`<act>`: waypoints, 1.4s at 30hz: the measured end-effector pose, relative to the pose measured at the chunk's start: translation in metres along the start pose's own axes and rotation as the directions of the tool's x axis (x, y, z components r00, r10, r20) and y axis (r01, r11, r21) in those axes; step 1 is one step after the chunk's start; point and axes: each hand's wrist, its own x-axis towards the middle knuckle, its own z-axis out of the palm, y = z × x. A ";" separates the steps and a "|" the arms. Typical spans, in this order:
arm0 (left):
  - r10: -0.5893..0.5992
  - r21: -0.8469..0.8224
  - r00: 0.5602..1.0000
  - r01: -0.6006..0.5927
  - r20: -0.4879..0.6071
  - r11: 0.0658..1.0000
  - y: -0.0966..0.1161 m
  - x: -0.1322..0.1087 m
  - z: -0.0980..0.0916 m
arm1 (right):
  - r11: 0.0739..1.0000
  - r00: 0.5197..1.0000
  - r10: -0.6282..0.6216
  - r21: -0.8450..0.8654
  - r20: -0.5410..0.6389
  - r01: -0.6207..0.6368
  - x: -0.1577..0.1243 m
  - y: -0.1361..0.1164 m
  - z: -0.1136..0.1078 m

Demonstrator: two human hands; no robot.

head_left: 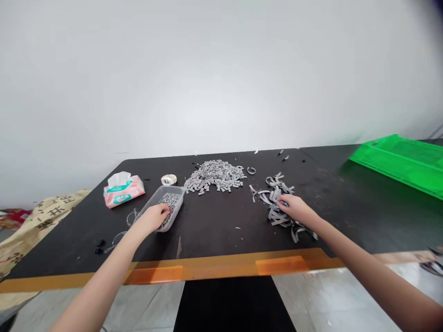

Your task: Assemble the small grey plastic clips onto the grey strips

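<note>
Lighting was bright, even and diffuse, with no glare on the white wall [221, 78]. A soft shadow lay beside the green plastic tray [398, 159]. Wide-angle distortion bowed the bench edge [221, 270]; the top-right corner was dark and blurred.

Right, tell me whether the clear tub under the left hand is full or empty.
Partly full: small grey pieces lie heaped inside the clear plastic tub, below its rim, under the left hand.

The one head-worn camera looks forward and down from above the near edge of the black table [214, 235] at the left hand [152, 219] and right hand [294, 207], near enough to take in most of the tabletop, with the white wall [221, 74] filling the frame's upper half.
</note>
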 end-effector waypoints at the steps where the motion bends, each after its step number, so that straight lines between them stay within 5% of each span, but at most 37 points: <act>1: -0.001 -0.039 1.000 0.001 0.000 0.999 -0.002 0.001 -0.001 | 1.000 1.000 -0.006 0.020 -0.005 0.006 0.005 -0.006 -0.004; 9: 0.042 -0.359 0.993 -0.077 -0.106 0.930 0.011 0.001 -0.028 | 0.954 0.984 -0.119 0.290 0.133 0.076 0.023 -0.093 -0.010; 13: 0.181 -0.495 0.979 -0.204 -0.095 0.844 0.063 0.003 -0.027 | 0.885 0.922 -0.287 0.441 0.260 0.151 0.024 -0.147 0.024; 18: 0.395 -0.515 0.919 -0.341 -0.005 0.786 0.134 0.029 0.009 | 0.825 0.811 -0.444 0.527 0.380 0.204 0.030 -0.193 0.075; 24: 0.488 -0.493 0.872 -0.409 0.035 0.768 0.138 0.051 0.047 | 0.829 0.782 -0.447 0.529 0.435 0.180 0.032 -0.191 0.089; 29: 0.512 -0.487 0.858 -0.430 0.042 0.760 0.129 0.049 0.053 | 0.831 0.814 -0.376 0.549 0.442 0.086 0.028 -0.181 0.071; 32: 0.522 -0.483 0.851 -0.435 0.056 0.760 0.129 0.046 0.049 | 0.809 0.773 -0.354 0.587 0.526 -0.028 0.030 -0.175 0.061; 38: 0.529 -0.459 0.844 -0.437 0.088 0.774 0.126 0.042 0.039 | 0.677 0.749 -0.256 0.666 0.611 -0.312 0.038 -0.162 0.053; 42: 0.532 -0.456 0.840 -0.435 0.105 0.776 0.123 0.045 0.038 | 0.475 0.787 -0.147 0.740 0.600 -0.476 0.044 -0.156 0.052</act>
